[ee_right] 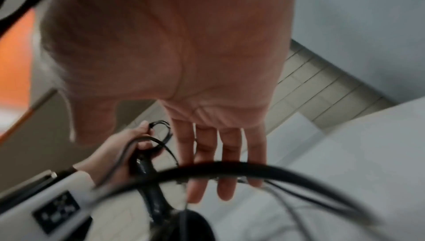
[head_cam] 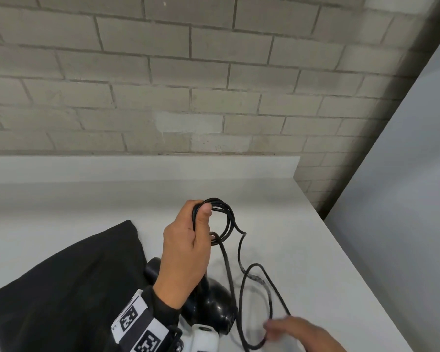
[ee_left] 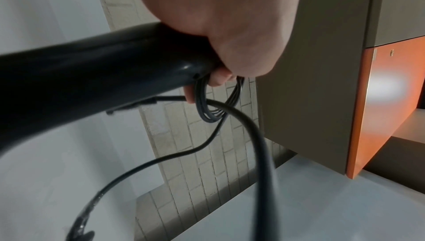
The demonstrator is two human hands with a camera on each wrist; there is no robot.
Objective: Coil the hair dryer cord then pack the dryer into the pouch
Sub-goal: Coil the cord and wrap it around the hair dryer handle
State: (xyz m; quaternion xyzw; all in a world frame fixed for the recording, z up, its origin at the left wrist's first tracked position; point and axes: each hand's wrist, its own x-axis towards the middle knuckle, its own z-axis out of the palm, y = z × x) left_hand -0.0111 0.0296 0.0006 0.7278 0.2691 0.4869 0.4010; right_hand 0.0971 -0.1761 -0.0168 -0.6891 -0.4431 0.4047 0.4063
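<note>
The left hand (head_cam: 186,252) is raised above the white worktop (head_cam: 302,237), its back turned toward me, wrist cocked so the knuckles point at the brick wall (head_cam: 188,72). Its grip is closed tight around the handle of the black hair dryer (head_cam: 214,306) and, in the same fist, around several small loops of the cord (head_cam: 226,219); the thumb lies across the top of the loops and pins them against the handle end. The left wrist view confirms it: the fingers (ee_left: 218,79) curl under the butt of the handle with the coil hanging from them.

The dryer hangs down from that fist, its rounded body low and close to the worktop near the person's wrist band (head_cam: 137,326). I cannot tell whether the body touches the surface.

From the coil, the loose part of the cord drops and swings in one wide loop toward the near right. The right hand (head_cam: 297,334) is low there, blurred, palm down, with the fingers (ee_right: 227,168) stretched out straight and slightly spread; the cord runs across them. Its grip is wide, not closed on anything I can see.

The black pouch (head_cam: 69,283) lies flat on the worktop to the left, just beside the dryer.
</note>
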